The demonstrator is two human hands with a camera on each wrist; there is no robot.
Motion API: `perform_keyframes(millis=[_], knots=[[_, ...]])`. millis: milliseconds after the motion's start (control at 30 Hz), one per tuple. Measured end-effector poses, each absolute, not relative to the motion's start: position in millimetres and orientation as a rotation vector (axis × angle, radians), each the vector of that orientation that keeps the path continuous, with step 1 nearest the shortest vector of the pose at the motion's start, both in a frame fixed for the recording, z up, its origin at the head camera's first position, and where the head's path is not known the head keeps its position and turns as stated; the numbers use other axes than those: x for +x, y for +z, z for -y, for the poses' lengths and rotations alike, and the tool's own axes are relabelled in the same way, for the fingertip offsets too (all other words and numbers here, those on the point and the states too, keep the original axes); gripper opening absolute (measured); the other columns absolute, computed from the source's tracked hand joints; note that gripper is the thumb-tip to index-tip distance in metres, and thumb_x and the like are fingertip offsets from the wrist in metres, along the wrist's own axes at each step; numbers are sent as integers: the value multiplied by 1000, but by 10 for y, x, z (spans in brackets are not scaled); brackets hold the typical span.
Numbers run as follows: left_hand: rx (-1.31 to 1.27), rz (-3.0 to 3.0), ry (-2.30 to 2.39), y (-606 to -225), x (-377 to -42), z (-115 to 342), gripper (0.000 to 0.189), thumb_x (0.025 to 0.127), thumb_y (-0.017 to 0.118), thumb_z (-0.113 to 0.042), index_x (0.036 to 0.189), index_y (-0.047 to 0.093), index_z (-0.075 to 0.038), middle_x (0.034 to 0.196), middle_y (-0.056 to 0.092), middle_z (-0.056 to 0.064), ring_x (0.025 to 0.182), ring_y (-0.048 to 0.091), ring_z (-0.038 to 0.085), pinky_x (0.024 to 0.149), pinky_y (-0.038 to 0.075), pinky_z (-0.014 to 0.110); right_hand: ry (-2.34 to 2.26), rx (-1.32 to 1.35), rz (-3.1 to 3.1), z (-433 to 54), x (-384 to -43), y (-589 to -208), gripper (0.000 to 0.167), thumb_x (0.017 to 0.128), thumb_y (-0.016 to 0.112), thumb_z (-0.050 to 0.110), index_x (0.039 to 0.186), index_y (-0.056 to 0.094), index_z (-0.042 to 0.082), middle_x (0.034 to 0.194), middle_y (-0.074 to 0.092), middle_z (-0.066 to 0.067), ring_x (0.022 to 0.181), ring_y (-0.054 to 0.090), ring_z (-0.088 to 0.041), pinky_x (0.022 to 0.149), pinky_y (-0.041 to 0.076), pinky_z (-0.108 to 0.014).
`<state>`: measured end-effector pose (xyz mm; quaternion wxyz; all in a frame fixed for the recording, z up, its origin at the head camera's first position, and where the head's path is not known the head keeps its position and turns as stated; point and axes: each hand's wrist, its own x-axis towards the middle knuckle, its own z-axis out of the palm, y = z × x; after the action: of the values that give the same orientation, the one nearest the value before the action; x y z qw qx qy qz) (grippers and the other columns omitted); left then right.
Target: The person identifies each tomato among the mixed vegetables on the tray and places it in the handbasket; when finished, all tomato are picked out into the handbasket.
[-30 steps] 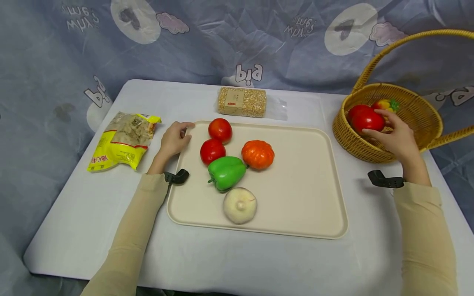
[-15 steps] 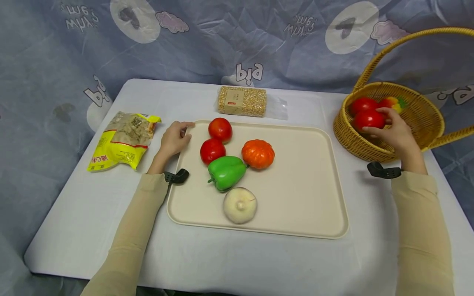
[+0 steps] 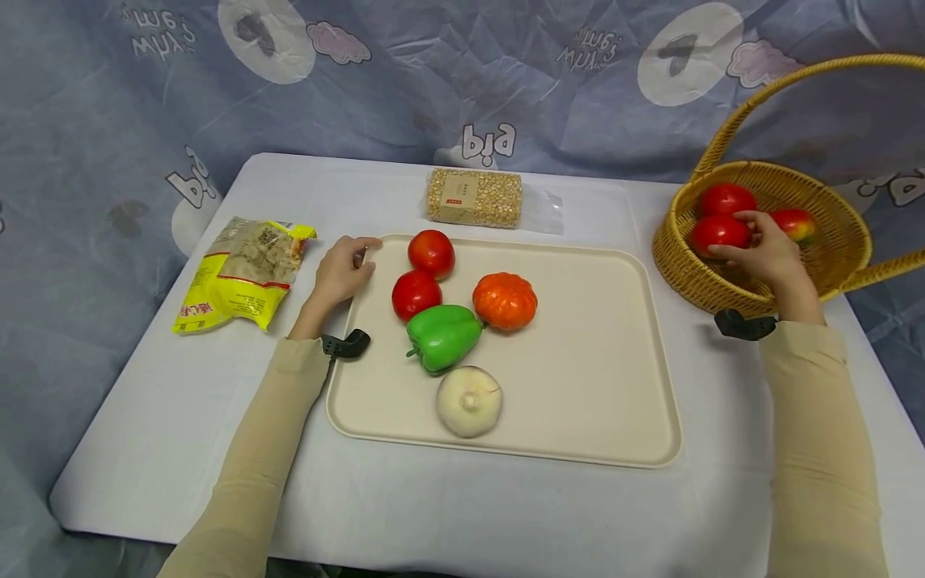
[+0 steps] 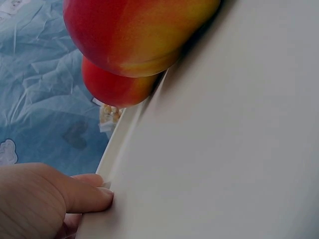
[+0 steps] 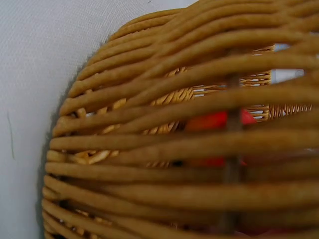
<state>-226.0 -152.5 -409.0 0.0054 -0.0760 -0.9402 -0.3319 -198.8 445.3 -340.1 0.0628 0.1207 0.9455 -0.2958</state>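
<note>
From the head view we see our right hand (image 3: 768, 255) reaching into the basket (image 3: 831, 265) at the far right of the bench (image 3: 181, 417), its fingers curled over a red tomato (image 3: 717, 231) that lies at the near left of the basket's inside, right under the fingertips. A second tomato (image 3: 727, 197) sits just behind it and a red-green fruit (image 3: 796, 224) lies just beyond the hand, so we count three pieces in the basket. Our left hand (image 3: 340, 271) rests at the far left corner of the tray (image 3: 592, 385), fingers loosely bent, thumb on the rim, gripping nothing we can make out. On the tray we count five things: two tomatoes (image 3: 431, 252), one orange pumpkin (image 3: 504, 301), one green pepper (image 3: 442, 336) and one white onion (image 3: 469, 400). One yellow bag (image 3: 238, 273) lies left of the tray and one grain pack (image 3: 474, 197) behind it. Both forearms stretch forward in beige sleeves, each with a black wrist mount. From the left wrist view we see the left hand (image 4: 45, 201) with a fingertip pressed to the tray's rim (image 4: 119, 144), and two tomatoes (image 4: 134, 30) close above, one behind the other. From the right wrist view we see only the basket's woven wall (image 5: 164, 164) up close, with a red patch of tomato (image 5: 214, 122) showing through the gaps; the hand itself is out of sight here.
</note>
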Motion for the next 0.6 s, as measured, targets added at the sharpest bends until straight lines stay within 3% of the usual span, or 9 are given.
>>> perform_keyframes(millis=[67,167,367,600], knots=[[-239,2943,-1038,-4095,-2261,1523,38,87,55,-11,125,59,-10,96,52,15,79,47,25,64,32,29,-900,381,-2855,-4442,-1975,-3401,86,87,56,48,149,12,7,140,27,-34,111,39,-48,95,34,-58],[-242,2941,-1036,-4097,-2256,1522,38,87,55,-11,125,59,-10,95,52,15,79,48,25,64,32,29,-920,391,-2848,-4434,-1968,-3399,86,88,55,46,150,9,10,140,28,-35,121,30,-50,102,26,-63],[-237,2943,-1042,-4083,-2247,1520,39,87,55,-11,125,59,-10,96,53,15,79,49,25,64,32,29,-905,349,-2887,-4425,-1978,-3406,82,89,56,42,151,10,12,136,32,-35,119,31,-47,99,27,-61],[-236,2948,-1041,-4070,-2249,1516,38,87,54,-11,125,59,-9,95,51,15,78,46,25,64,31,29,-967,354,-2850,-4415,-1953,-3385,82,89,56,43,152,9,20,143,28,-34,127,26,-49,103,23,-64]])
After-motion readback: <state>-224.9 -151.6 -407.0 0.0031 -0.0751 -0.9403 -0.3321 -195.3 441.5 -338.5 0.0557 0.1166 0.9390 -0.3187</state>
